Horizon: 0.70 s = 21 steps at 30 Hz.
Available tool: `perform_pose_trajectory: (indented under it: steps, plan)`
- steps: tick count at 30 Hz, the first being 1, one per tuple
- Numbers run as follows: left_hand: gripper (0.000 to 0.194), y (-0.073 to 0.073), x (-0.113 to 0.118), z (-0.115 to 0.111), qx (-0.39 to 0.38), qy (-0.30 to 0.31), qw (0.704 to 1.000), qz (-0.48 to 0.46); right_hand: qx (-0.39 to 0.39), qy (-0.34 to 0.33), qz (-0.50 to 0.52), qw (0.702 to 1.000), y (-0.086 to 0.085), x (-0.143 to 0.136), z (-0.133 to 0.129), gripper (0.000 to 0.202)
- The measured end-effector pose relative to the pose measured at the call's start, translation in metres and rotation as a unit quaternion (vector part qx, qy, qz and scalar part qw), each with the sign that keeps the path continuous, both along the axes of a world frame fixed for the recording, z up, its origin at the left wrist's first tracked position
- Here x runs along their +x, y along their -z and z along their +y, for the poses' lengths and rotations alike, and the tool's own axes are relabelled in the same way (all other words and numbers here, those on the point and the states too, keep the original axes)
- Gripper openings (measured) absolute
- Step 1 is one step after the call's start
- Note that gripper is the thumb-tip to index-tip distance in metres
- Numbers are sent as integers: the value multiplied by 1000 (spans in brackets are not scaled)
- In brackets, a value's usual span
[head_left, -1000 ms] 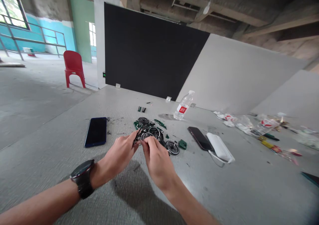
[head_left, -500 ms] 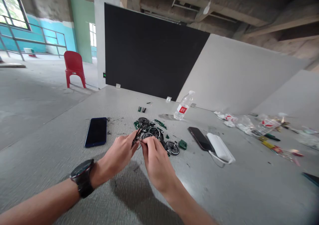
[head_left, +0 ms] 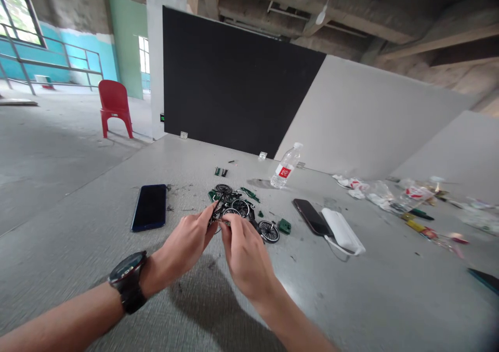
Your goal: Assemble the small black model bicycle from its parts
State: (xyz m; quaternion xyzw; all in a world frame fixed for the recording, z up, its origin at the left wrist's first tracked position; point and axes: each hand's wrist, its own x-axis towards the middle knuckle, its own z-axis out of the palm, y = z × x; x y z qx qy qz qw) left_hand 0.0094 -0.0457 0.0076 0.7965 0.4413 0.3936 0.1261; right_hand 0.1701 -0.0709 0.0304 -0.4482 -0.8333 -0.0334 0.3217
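Between the thumb and fingers of my left hand (head_left: pixel 195 231) is a thin black model bicycle part (head_left: pixel 217 209), held tilted above the table. My right hand (head_left: pixel 245 243) is closed in a pinch right beside it, fingertips meeting those of the left; what it grips is too small and hidden to name. Just beyond the hands lies a cluster of miniature bicycle pieces: a spoked wheel (head_left: pixel 223 190), another wheel (head_left: pixel 268 231) to the right, a long green piece (head_left: pixel 250 194) and a green block (head_left: pixel 284 226).
A dark blue phone (head_left: pixel 149 208) lies left of the hands. To the right are another phone (head_left: pixel 311 217) and a white power bank (head_left: pixel 343 231) with a cable. A water bottle (head_left: pixel 286 166) stands behind the pieces. Crumpled wrappers and plastic (head_left: pixel 380 196) spread along the far right.
Both hands stay nearly in place, still close together at the black part. The whole view has shifted very slightly.
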Motion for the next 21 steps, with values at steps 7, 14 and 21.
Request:
perform_pose_trajectory:
  steps: [7, 14, 21]
  plan:
    - [37, -4, -1, 1, -10, 0, 1000, 3, 22, -17, -60, 998, -4, 5, 1, 15]
    - [36, -5, 0, -1, -28, 15, 999, -22, 45, -4, -44, 998, -1, 0, -2, 11]
    - [39, -6, 0, -2, -34, 11, 999, -33, 57, -19, -69, 996, 1, 3, 1, 21]
